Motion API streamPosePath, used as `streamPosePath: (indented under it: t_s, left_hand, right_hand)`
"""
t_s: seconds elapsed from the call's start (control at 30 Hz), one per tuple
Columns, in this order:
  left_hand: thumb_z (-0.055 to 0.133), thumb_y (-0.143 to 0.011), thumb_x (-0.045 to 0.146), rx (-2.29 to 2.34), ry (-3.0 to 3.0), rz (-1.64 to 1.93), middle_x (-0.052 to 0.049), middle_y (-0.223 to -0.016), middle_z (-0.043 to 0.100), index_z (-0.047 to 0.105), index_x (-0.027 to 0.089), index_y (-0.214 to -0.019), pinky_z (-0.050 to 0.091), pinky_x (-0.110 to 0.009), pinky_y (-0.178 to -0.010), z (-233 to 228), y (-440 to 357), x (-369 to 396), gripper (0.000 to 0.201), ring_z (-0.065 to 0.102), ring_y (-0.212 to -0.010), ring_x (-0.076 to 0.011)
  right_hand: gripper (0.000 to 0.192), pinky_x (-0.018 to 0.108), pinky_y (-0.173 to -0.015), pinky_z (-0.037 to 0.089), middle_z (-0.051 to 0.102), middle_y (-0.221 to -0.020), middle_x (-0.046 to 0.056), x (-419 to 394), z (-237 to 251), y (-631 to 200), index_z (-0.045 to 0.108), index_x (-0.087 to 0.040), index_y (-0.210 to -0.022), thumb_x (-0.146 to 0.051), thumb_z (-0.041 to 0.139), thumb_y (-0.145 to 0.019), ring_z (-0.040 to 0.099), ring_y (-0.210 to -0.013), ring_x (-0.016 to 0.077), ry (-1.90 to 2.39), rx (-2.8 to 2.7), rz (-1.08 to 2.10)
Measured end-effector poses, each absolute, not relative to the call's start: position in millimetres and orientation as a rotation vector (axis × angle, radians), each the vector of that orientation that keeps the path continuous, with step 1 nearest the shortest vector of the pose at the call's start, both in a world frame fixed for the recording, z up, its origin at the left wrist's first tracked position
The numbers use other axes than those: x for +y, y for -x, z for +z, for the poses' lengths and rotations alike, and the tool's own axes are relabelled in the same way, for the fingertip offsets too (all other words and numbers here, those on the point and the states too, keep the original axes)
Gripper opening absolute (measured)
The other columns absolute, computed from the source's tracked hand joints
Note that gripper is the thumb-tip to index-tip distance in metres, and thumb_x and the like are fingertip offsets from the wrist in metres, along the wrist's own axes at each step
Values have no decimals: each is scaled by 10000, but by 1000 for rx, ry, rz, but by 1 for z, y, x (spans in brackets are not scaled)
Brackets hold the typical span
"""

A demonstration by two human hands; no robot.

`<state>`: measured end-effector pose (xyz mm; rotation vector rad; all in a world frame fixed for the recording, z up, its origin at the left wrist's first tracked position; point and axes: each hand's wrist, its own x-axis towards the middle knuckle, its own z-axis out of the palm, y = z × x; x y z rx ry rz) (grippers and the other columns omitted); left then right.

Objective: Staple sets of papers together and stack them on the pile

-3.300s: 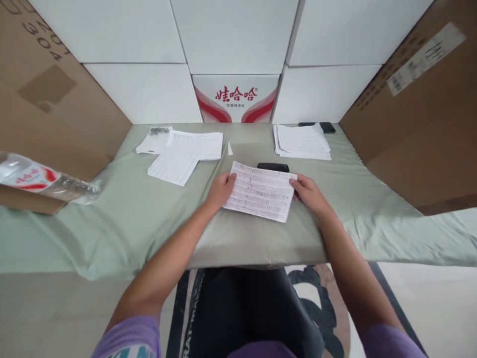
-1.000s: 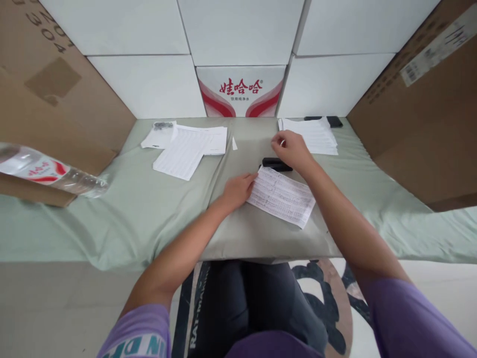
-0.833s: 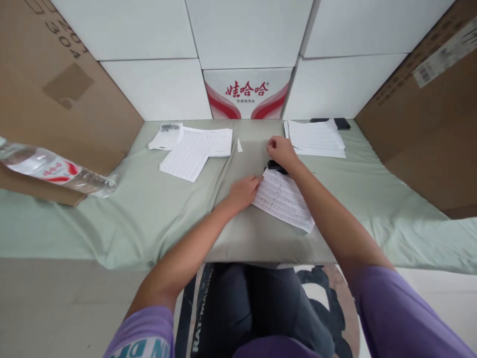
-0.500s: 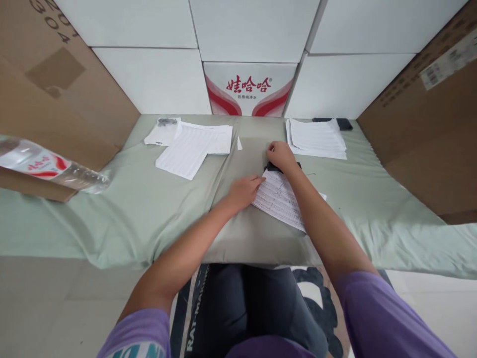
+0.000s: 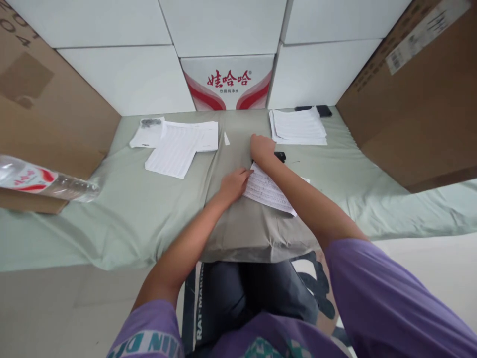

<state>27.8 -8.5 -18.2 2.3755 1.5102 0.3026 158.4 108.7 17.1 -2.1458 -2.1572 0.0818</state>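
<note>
A printed sheet of paper (image 5: 265, 191) lies on the green cloth-covered table (image 5: 149, 209) in front of me. My left hand (image 5: 233, 184) presses flat on its left edge. My right hand (image 5: 261, 147) reaches over the sheet's far end and rests with curled fingers on a small black object (image 5: 280, 156), most of which is hidden under the hand. Whether the hand grips it or only touches it is unclear. My right forearm crosses over the sheet and hides its right part.
A stack of white sheets (image 5: 298, 128) lies at the back right with a black item (image 5: 315, 109) behind it. Loose sheets (image 5: 179, 144) lie at the back left. A water bottle (image 5: 44, 181) lies at the left. Cardboard boxes (image 5: 410, 99) and white boxes wall the table.
My right hand left the sheet's right edge, went toward the back stack, then came down onto the black object. The left hand stayed on the sheet, which turned slightly.
</note>
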Motion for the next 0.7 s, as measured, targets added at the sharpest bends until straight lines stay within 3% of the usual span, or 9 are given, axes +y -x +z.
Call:
streamPosePath:
  t_s: [0.57, 0.7]
  left_hand:
    - [346, -1012, 271, 1485, -2244, 483, -45, -1328, 652, 587, 253, -1360, 443, -331, -965, -16, -21, -8, 424, 605, -1173, -213]
    - [397, -997, 337, 1532, -2173, 506, -43, -1142, 727, 563, 250, -1379, 464, -327, -871, -13, -22, -8, 425, 652, -1046, -217]
  right_hand:
    - [397, 389, -850, 481, 675, -1102, 226, 101, 13, -169, 583, -113, -1236, -92, 304, -955, 660, -1024, 283, 2095, -2113, 162]
    - [410, 391, -832, 481, 687, -1082, 212, 100, 10, -173, 599, -122, -1209, -82, 295, -935, 665, -999, 289, 2056, -2058, 212]
